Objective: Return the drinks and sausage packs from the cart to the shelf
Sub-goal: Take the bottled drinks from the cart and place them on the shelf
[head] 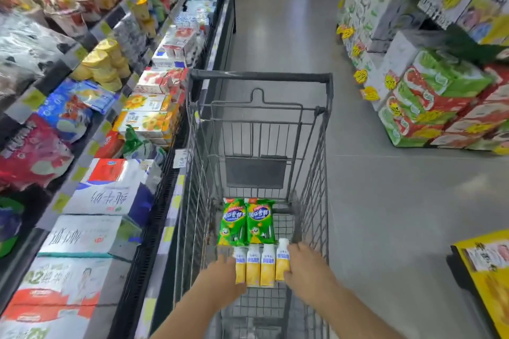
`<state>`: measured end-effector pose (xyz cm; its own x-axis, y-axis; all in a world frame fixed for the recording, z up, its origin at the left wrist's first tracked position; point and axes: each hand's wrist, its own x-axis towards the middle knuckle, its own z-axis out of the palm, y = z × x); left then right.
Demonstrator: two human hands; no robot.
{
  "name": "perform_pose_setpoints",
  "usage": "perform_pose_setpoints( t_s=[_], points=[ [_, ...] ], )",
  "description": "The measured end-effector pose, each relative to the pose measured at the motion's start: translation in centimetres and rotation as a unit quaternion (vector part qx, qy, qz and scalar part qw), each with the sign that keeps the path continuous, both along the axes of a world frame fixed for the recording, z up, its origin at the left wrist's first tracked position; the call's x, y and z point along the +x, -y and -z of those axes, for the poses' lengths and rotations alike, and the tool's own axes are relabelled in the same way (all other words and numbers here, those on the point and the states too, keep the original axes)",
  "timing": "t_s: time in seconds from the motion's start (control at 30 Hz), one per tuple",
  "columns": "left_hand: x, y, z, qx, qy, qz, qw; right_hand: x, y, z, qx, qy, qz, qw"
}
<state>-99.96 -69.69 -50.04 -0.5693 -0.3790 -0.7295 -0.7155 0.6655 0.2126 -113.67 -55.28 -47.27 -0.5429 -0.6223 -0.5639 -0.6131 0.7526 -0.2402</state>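
Observation:
Several yellow drink bottles (pixel 260 267) with white caps lie side by side on the floor of the grey wire cart (pixel 259 77). Two green sausage packs (pixel 246 221) lie just beyond them, side by side. My left hand (pixel 224 275) presses against the leftmost bottle. My right hand (pixel 305 267) wraps the rightmost bottle, which sits a little higher than the others. Both hands clamp the row of bottles between them inside the cart.
The shelf (pixel 154 107) on the left holds milk cartons, juice boxes and snack bags, right beside the cart. Stacked tissue packs (pixel 429 99) line the right side of the aisle. A yellow display box (pixel 487 270) stands at the near right.

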Motion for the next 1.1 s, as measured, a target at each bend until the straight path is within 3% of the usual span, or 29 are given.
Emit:
perform_pose_setpoints(
  t_s=[0.17,0.43,0.73,0.87,1.1],
  points=[
    [-2.3,0.3,10.6,0.069,0.007,-0.090,0.994,-1.6,3.1,10.6,0.033,0.042,0.113,0.992],
    [-5.2,1.6,23.3,0.038,0.014,-0.257,0.966,-3.3,4.7,26.0,0.012,0.060,0.309,0.949],
    [-5.8,1.6,28.0,0.061,0.005,-0.376,0.924,-3.4,4.6,30.9,0.040,0.124,0.415,0.900],
    [-5.7,1.9,28.3,0.047,0.016,-0.367,0.929,-3.8,4.5,31.2,0.094,0.105,0.400,0.906],
    [-5.8,2.3,26.4,0.046,0.029,-0.355,0.933,-3.4,4.5,30.0,0.094,0.138,0.372,0.913]
  ],
)
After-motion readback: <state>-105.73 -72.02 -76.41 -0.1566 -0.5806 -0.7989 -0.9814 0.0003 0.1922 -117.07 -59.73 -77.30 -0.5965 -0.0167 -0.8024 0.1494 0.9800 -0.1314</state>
